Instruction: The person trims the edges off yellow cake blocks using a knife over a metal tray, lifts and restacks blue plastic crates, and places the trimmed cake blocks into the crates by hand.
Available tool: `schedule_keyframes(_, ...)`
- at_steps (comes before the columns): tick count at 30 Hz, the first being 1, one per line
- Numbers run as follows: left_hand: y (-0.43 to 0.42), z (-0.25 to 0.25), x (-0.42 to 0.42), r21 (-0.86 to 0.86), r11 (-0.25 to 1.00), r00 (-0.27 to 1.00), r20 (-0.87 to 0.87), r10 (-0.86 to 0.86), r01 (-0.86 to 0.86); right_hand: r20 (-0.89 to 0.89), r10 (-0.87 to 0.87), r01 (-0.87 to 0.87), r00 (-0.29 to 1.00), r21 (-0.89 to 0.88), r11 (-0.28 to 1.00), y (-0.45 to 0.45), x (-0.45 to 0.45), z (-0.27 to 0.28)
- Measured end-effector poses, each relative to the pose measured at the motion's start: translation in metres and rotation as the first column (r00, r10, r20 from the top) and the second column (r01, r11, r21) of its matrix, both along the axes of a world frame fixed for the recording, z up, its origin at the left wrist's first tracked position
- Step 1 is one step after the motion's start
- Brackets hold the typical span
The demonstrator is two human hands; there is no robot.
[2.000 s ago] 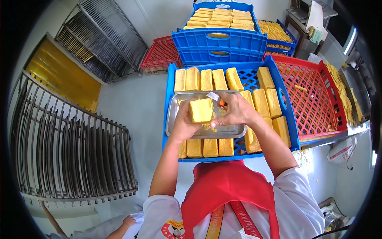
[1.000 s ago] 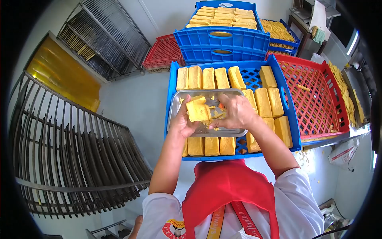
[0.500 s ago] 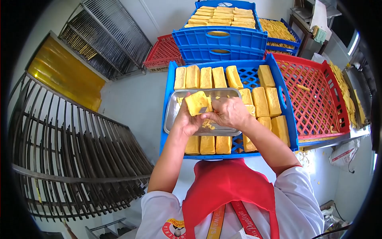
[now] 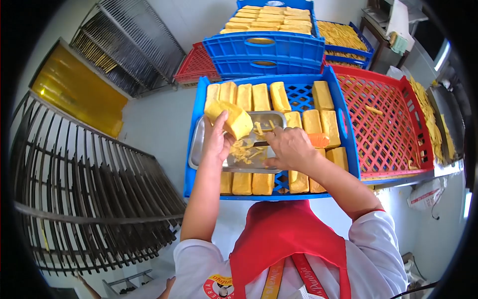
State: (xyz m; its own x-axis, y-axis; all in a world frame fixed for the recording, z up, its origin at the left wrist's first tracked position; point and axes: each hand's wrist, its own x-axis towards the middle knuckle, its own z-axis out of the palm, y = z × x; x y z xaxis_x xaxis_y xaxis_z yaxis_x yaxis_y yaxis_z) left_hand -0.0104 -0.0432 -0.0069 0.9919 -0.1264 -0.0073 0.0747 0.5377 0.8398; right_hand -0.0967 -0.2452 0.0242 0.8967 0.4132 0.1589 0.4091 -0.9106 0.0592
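Observation:
My left hand (image 4: 217, 142) is closed around a yellow loaf of bread (image 4: 231, 118), held tilted above a shallow metal tray (image 4: 195, 150). In my right hand (image 4: 293, 148) is a knife (image 4: 318, 140) with an orange handle; its short visible blade points left over the tray, apart from the loaf. Thin yellow trimmings (image 4: 245, 152) lie in the tray under both hands. The tray rests on top of loaves in a blue crate (image 4: 271, 197), where more loaves stand in rows (image 4: 321, 94).
To the right is a red crate (image 4: 383, 124) with a few scraps. Stacked blue crates (image 4: 264, 46) full of loaves rise behind. A dark metal rack (image 4: 99, 199) curves along the left. Parts of another person's arm (image 4: 88, 288) show at the lower left.
The knife has come away from the loaf as my right hand moved slightly right and down. My left hand has turned the loaf and shifted it left. The view has shifted a little.

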Motion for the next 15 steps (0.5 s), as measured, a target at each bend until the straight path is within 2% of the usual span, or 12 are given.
schedule_keyframes(1, -0.01, 0.001, 0.009, -0.001, 1.0, 1.0, -0.002, -0.023, 0.023, 0.011, -0.029, 0.028, 1.0, 0.058, 0.998, -0.003, -0.006, -0.002)
schedule_keyframes(2, -0.02, 0.003, 0.022, 0.101, 0.995, 0.999, 0.044, -0.031, 0.027, 0.023, -0.063, 0.06, 0.998, 0.119, 0.991, -0.006, -0.012, -0.003)
schedule_keyframes(3, -0.032, 0.007, 0.034, 0.202, 0.979, 0.995, 0.092, -0.048, 0.029, -0.043, -0.118, 0.124, 0.992, 0.206, 0.971, -0.01, -0.019, 0.002)
schedule_keyframes(4, -0.048, 0.02, 0.039, 0.22, 0.97, 0.975, 0.169, -0.141, 0.102, -0.043, -0.148, 0.154, 0.988, 0.204, 0.967, -0.016, -0.026, 0.007)
schedule_keyframes(6, -0.089, 0.018, 0.069, 0.404, 0.915, 0.939, 0.319, -0.127, -0.014, -0.022, -0.202, 0.195, 0.979, 0.393, 0.899, -0.035, -0.045, 0.016)
schedule_keyframes(8, -0.131, 0.016, 0.095, 0.504, 0.863, 0.892, 0.407, -0.197, -0.039, -0.062, -0.324, 0.311, 0.944, 0.498, 0.81, -0.056, -0.067, 0.023)
schedule_keyframes(9, -0.147, 0.023, 0.098, 0.577, 0.81, 0.861, 0.46, -0.217, -0.104, -0.075, -0.383, 0.367, 0.921, 0.5, 0.784, -0.067, -0.079, 0.028)
schedule_keyframes(10, -0.166, 0.024, 0.104, 0.718, 0.642, 0.85, 0.49, -0.192, -0.269, -0.086, -0.436, 0.416, 0.896, 0.504, 0.756, -0.078, -0.091, 0.034)
schedule_keyframes(12, -0.197, 0.022, 0.108, 0.83, 0.478, 0.885, 0.421, -0.198, -0.288, -0.07, -0.49, 0.444, 0.869, 0.549, 0.708, -0.098, -0.111, 0.038)
schedule_keyframes(14, -0.219, 0.014, 0.108, 0.896, 0.348, 0.898, 0.37, -0.237, -0.277, -0.137, -0.561, 0.516, 0.816, 0.609, 0.602, -0.119, -0.126, 0.041)
schedule_keyframes(15, -0.226, 0.01, 0.108, 0.928, 0.21, 0.879, 0.361, -0.312, -0.307, -0.157, -0.59, 0.549, 0.792, 0.603, 0.578, -0.13, -0.132, 0.041)
